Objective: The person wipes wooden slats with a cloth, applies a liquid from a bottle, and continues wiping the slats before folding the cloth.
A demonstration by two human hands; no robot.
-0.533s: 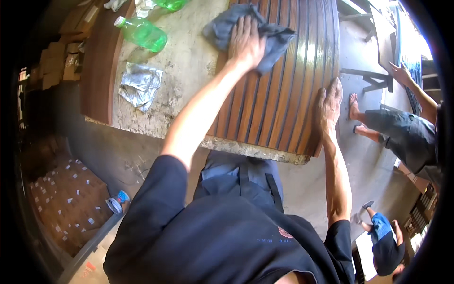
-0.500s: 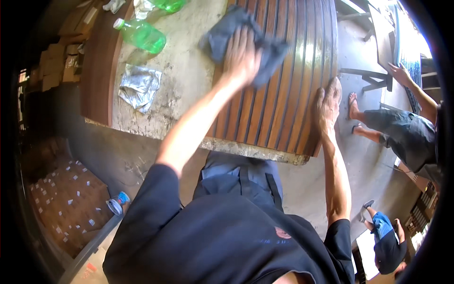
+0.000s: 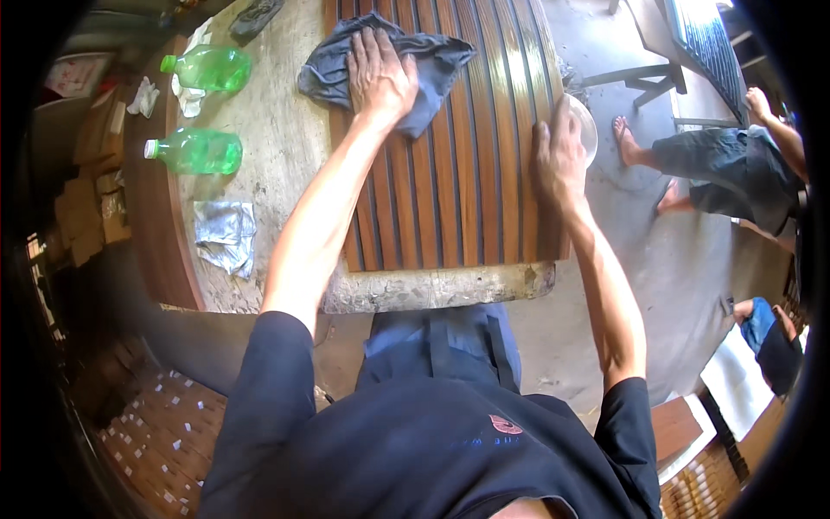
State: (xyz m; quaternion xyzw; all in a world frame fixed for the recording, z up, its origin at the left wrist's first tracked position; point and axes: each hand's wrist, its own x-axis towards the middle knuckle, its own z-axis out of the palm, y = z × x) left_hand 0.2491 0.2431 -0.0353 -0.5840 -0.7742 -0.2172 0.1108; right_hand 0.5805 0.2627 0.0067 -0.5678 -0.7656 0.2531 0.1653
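Observation:
A crumpled dark grey cloth (image 3: 432, 65) lies across the dark slatted wood panel (image 3: 432, 216), partly over its left edge. My left hand (image 3: 383, 82) presses flat on the cloth with its fingers stretched out. At the panel's right edge is my right hand (image 3: 562, 151), its thumb toward the slats. Its curled fingers are against a clear round dish (image 3: 587, 134), which sticks out past the edge. The hand partly hides the dish, and its contents cannot be made out.
Left of the panel, the worn table (image 3: 285, 186) bears two green bottles (image 3: 207, 151), a folded pale cloth (image 3: 225, 233) and a dark rag (image 3: 256, 19). A brown board (image 3: 160, 233) lines its left side. At right, another person (image 3: 718, 156) stands by a workbench (image 3: 644, 39).
The whole view has shifted, with the panel and table now further left in it. My left hand and the cloth stay on the panel's upper left; my right hand remains at its right edge.

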